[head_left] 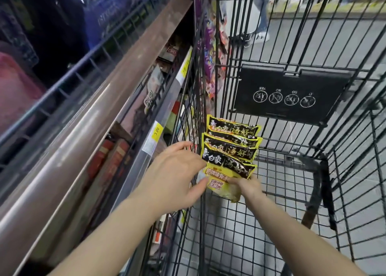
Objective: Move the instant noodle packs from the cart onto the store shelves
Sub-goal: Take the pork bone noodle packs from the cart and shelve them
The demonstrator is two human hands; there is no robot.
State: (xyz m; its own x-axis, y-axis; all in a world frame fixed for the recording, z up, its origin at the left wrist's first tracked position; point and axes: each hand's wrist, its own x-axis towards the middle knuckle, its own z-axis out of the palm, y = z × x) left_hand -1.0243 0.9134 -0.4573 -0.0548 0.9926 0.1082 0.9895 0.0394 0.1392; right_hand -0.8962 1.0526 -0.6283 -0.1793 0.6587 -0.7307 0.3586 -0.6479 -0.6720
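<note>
Several yellow-and-black instant noodle packs (231, 148) stand in a row against the left wire wall inside the black cart (271, 192). My right hand (246, 187) is inside the cart and grips the lower edge of the nearest pack. My left hand (177, 171) is spread at the cart's left rim, fingers extended, with its thumb touching the near corner of that same pack. The store shelves (146, 100) run along the left, stocked with packaged goods behind wire fronts.
The cart's black child-seat flap (290, 94) with round pictograms stands at the far end. Yellow price tags (155, 133) line the shelf edge. Colourful packs hang beyond the cart's left wall. A person's legs stand on the grey floor at top.
</note>
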